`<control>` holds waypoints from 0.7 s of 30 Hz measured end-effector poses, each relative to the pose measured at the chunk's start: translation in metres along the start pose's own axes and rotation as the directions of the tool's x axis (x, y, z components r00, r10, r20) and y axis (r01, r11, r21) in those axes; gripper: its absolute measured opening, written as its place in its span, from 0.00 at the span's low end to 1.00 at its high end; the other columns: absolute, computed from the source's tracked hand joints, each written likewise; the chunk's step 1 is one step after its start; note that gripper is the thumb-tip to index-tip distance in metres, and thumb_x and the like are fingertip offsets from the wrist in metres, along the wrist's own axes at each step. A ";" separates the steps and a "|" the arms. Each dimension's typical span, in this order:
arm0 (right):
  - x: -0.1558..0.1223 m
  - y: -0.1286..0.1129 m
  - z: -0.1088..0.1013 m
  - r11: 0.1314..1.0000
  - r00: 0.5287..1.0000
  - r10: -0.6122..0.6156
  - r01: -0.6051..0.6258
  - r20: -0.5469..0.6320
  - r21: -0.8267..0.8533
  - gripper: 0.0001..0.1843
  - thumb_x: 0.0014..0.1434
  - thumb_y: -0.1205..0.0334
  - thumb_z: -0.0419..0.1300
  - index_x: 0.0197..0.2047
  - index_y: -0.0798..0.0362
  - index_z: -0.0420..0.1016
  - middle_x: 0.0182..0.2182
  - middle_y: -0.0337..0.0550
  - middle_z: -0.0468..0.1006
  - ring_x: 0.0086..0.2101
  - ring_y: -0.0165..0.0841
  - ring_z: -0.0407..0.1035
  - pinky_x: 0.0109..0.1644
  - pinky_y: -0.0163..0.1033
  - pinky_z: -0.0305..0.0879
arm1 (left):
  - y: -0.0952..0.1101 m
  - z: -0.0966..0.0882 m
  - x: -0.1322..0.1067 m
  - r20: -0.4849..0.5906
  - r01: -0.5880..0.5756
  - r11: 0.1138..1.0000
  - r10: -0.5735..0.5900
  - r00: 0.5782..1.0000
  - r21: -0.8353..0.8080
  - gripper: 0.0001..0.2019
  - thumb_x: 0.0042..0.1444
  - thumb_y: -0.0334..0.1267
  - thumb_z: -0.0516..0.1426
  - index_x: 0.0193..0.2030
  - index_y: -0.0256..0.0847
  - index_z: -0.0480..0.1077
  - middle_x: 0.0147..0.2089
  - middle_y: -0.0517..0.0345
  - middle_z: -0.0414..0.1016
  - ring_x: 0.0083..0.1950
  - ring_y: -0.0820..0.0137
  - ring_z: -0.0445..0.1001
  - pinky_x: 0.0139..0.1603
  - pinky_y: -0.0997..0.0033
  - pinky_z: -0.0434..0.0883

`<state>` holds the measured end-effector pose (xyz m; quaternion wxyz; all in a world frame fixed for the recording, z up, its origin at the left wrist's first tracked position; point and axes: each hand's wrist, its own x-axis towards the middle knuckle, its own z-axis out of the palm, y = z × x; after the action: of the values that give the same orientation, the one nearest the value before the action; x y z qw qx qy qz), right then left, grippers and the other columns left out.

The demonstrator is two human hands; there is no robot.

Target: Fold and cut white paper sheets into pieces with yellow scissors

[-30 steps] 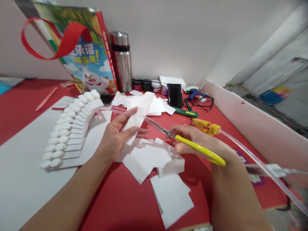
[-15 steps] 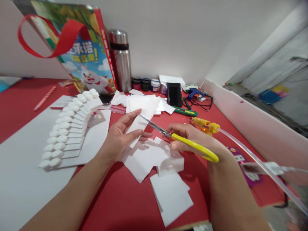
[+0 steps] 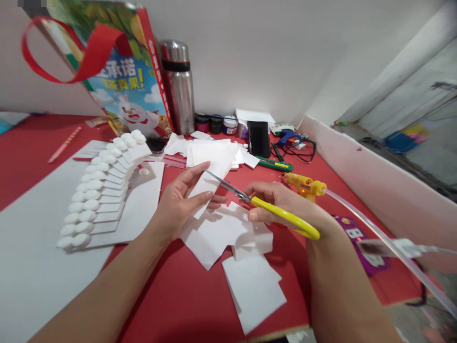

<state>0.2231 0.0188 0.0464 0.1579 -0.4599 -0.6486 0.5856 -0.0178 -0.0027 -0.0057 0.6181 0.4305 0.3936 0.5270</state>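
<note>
My left hand [image 3: 178,202] pinches a small white paper piece [image 3: 205,188] between thumb and fingers, held up over the red table [image 3: 167,295]. My right hand [image 3: 282,205] grips yellow-handled scissors [image 3: 271,212], whose steel blades reach left to the paper's upper right edge. Under both hands lie several loose white paper squares [image 3: 221,233], and two more overlapping squares [image 3: 255,290] sit nearer me.
A white board [image 3: 32,257] with rows of white tabs and cotton balls [image 3: 100,190] lies left. At the back stand a printed bag [image 3: 117,76], a steel flask [image 3: 177,85], paint pots [image 3: 216,124] and a black phone [image 3: 259,139]. A yellow glue gun [image 3: 307,186] with tube lies right.
The scissors and my right hand have moved left toward the paper, and the blades now meet its edge. My left hand has kept its hold almost unmoved.
</note>
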 end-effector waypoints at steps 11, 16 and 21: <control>0.000 -0.003 0.000 0.999 0.999 0.041 -0.041 0.012 -0.005 0.23 0.51 0.45 0.73 0.40 0.53 0.73 0.24 0.32 0.68 0.21 0.24 0.58 0.22 0.31 0.51 | -0.003 -0.002 0.002 -0.008 -0.023 1.000 0.023 1.000 0.017 0.32 0.54 0.34 0.68 0.66 0.49 0.68 0.77 0.48 0.55 0.42 0.63 0.85 0.46 0.60 0.85; 0.002 -0.001 0.000 0.998 0.999 0.042 -0.042 -0.021 -0.041 0.24 0.51 0.44 0.73 0.39 0.53 0.75 0.24 0.33 0.70 0.21 0.25 0.59 0.22 0.32 0.51 | -0.001 -0.002 0.002 -0.017 -0.006 1.000 0.006 1.000 -0.003 0.33 0.53 0.33 0.69 0.66 0.48 0.67 0.76 0.47 0.57 0.41 0.62 0.85 0.44 0.62 0.85; 0.004 0.000 0.000 0.996 0.997 0.066 -0.068 -0.046 -0.058 0.24 0.50 0.44 0.73 0.41 0.53 0.76 0.22 0.33 0.70 0.20 0.25 0.60 0.22 0.32 0.51 | -0.001 -0.002 0.003 -0.014 -0.014 1.000 0.014 1.000 -0.004 0.34 0.54 0.32 0.68 0.67 0.48 0.66 0.78 0.47 0.54 0.42 0.61 0.85 0.45 0.62 0.85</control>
<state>0.2207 0.0214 0.0452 0.1386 -0.4984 -0.6463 0.5610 -0.0187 0.0001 -0.0078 0.6127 0.4282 0.3937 0.5350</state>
